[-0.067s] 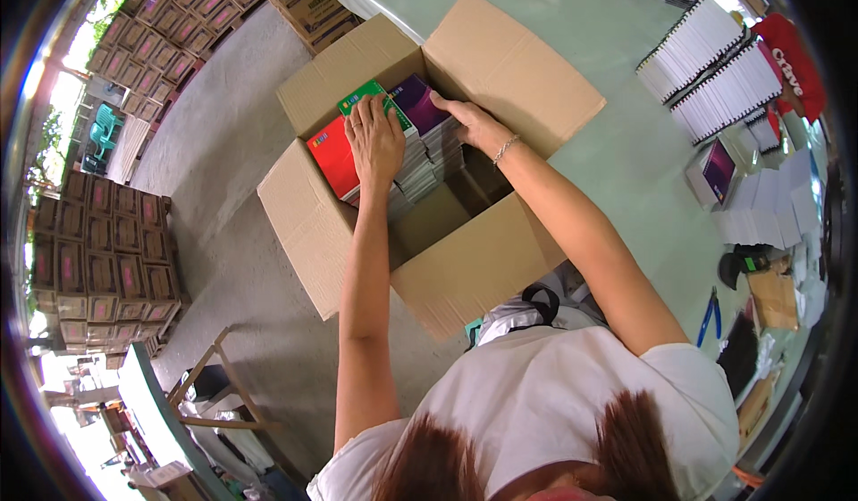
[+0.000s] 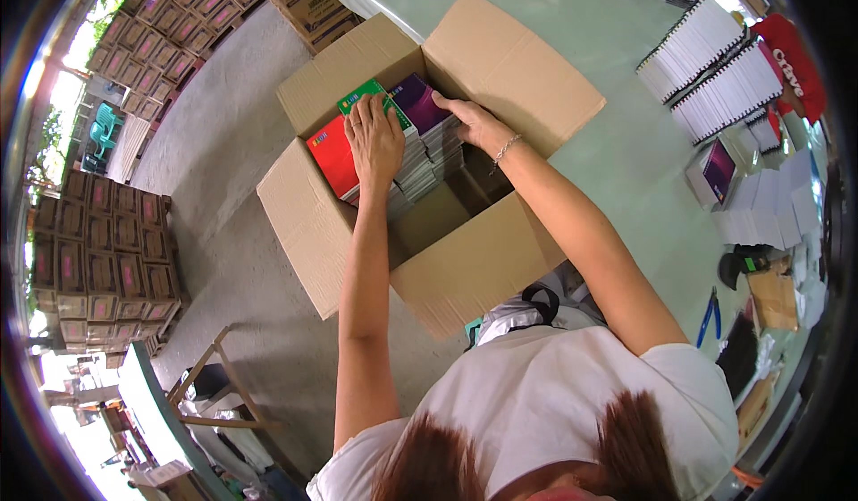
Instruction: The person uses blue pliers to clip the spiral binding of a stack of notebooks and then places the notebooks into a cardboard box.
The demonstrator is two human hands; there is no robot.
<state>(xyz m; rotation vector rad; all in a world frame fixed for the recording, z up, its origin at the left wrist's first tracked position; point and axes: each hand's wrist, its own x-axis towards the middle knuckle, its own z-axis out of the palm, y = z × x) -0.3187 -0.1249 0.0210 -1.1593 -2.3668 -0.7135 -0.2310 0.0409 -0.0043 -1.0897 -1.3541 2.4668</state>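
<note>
An open cardboard box (image 2: 478,277) stands before me with its flaps folded out. Stacks of paper books fill its far part: a red-covered book (image 2: 331,159), a green-covered book (image 2: 356,96) and a purple-covered book (image 2: 416,103) top them. My left hand (image 2: 375,139) lies on the green and red covers, its fingers stretched out. At the right side of the purple stack, my right hand (image 2: 478,126) has its thumb on the cover's edge and its other fingers bent down beside the stack, partly hidden. The near part of the box shows its bare bottom.
The box sits at the edge of a pale green table (image 2: 626,215). Spiral-bound books (image 2: 693,45), another purple-covered book (image 2: 718,170), a red cloth (image 2: 791,67) and blue-handled pliers (image 2: 710,316) lie to the right. Stacked cartons (image 2: 103,260) stand on the floor at left.
</note>
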